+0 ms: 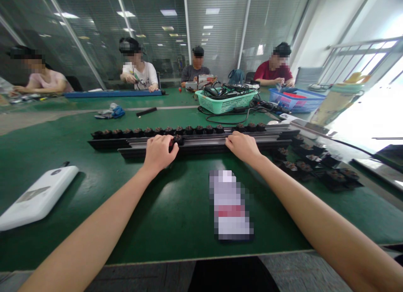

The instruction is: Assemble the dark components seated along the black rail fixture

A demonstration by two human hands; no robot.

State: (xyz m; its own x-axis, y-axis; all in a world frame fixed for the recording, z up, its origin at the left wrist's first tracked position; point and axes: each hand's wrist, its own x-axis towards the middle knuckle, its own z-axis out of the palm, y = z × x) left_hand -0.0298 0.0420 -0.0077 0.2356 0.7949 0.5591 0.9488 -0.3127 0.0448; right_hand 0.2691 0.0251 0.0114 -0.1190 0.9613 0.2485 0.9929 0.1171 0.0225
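My left hand (160, 152) is closed around a small black block (179, 139) at the front rail; part of the block is hidden by the fingers. My right hand (242, 144) has its fingers curled over the same long black rail (201, 150), farther right. This rail has a silvery channel and lies crosswise on the table. Behind it runs a second black rail (107, 144), topped by a row of several black blocks (159, 131) with brownish tops. More such blocks (304, 167) lie loose to the right of my right hand.
A phone (233, 206) lies between my forearms. At left sits a white device (40, 195). Farther back are a blue-grey cloth (111, 111), a black strip (146, 112), a green basket (225, 103) of cables and a blue basket (297, 101). Several people work across the table.
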